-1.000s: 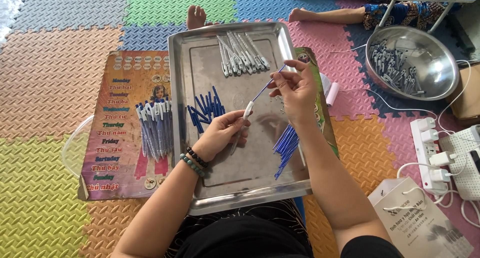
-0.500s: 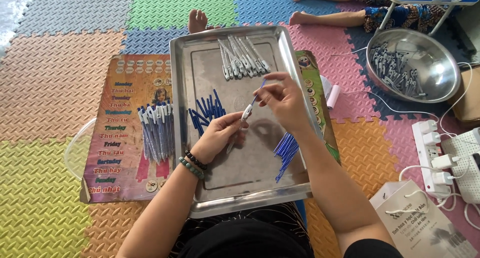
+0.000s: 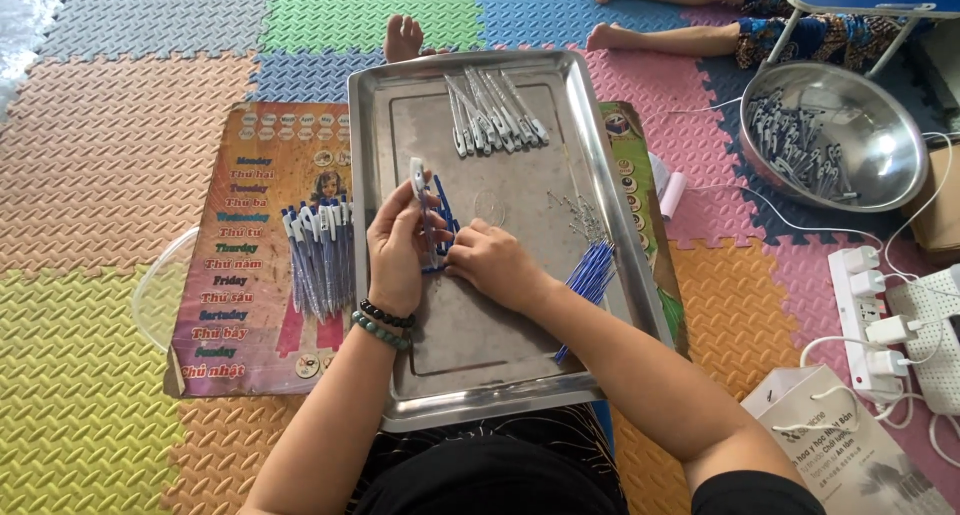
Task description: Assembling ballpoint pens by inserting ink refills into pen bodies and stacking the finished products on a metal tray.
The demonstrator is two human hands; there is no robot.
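Observation:
My left hand (image 3: 398, 247) holds a clear pen barrel (image 3: 418, 183) upright over a steel tray (image 3: 520, 400). My right hand (image 3: 497, 263) rests on the tray just to its right, with the fingertips pinched at a small pile of blue pen parts (image 3: 443, 213). A bundle of blue refills (image 3: 590, 275) lies to the right of that hand. Several clear barrels (image 3: 492, 110) lie at the tray's far edge. Finished blue-and-white pens (image 3: 315, 255) lie on a printed poster (image 3: 240, 305) left of the tray.
A steel bowl (image 3: 880, 145) with more pen parts sits at the right rear. A power strip (image 3: 865, 315) with plugs and cables and a paper bag (image 3: 850, 445) lie at the right. Another person's feet (image 3: 405, 37) rest beyond the tray on foam mats.
My right hand came down from the raised barrel to the blue parts pile. My left hand shifted left and now holds the barrel alone, upright.

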